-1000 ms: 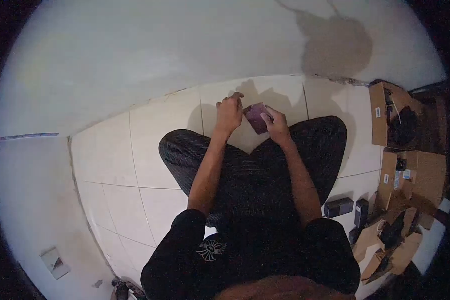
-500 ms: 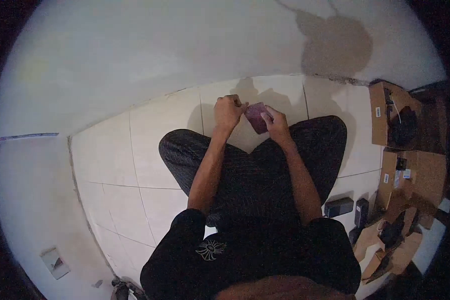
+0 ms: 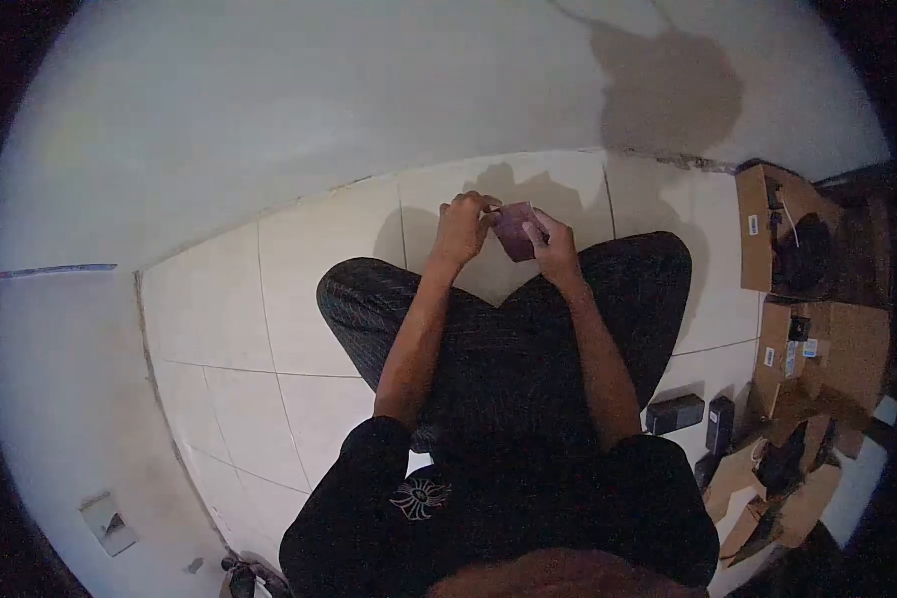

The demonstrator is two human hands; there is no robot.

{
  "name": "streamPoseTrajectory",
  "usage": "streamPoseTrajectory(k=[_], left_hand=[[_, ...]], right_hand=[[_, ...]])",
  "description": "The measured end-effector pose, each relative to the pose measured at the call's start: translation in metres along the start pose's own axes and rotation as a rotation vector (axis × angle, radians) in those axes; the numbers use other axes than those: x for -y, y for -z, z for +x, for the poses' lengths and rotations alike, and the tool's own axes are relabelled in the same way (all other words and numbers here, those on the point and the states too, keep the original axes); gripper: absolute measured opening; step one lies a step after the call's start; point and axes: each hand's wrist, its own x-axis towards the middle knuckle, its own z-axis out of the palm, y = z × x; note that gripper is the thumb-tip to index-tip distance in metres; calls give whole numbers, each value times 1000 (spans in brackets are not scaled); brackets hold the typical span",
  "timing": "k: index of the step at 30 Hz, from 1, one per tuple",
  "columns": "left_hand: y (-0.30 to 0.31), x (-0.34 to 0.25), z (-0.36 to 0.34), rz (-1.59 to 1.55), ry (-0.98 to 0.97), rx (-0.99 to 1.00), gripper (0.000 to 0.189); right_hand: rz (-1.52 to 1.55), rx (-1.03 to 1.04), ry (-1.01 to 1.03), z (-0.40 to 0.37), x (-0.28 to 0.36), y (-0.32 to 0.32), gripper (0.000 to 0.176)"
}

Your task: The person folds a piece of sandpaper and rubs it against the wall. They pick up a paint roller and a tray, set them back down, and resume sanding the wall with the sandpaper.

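Note:
My right hand (image 3: 558, 249) grips a small, flat maroon-purple piece (image 3: 514, 231) by its right side, the thumb lying across its face. It looks like a square of cloth or a pouch, but its exact kind cannot be made out. At its upper left corner is my left hand (image 3: 463, 229), with fingers bent and thumb and fingertips pinched together. Something tiny and pale seems to show at those fingertips, too small to name. Both hands are above the tiled floor, just beyond my crossed legs (image 3: 503, 349) in dark striped trousers.
Open cardboard boxes (image 3: 757, 224) with dark items inside line the right side. Two dark block-shaped objects (image 3: 675, 414) are on the floor near my right knee. A pale wall (image 3: 319, 100) rises ahead, and a dark object (image 3: 244, 578) lies at lower left.
My left hand has shifted slightly right, its fingers now less tightly curled by the corner. The maroon piece has tilted a little and moved slightly up in my right hand.

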Motion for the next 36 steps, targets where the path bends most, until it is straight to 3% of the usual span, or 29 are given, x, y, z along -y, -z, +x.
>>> streamPoseTrajectory(k=[6, 11, 19, 25, 31, 33, 36], left_hand=[[3, -2, 1, 73, -21, -54, 16], [2, 3, 4, -9, 54, -43, 10], [2, 4, 4, -2, 12, -49, 8], [4, 0, 5, -173, 81, -24, 8], [4, -4, 6, 2, 13, -83, 9], [7, -9, 5, -19, 34, -92, 10], [8, -10, 6, 6, 1, -92, 10]], right_hand=[[58, 76, -64, -1, 15, 5, 35], [-17, 35, -2, -1, 7, 2, 36], [-29, 82, -63, 0, 4, 3, 37], [-15, 44, 6, -1, 3, 2, 36], [52, 85, -54, -2, 15, 6, 34], [-94, 30, 24, -4, 19, 7, 34], [-61, 16, 2, -1, 4, -1, 35]])
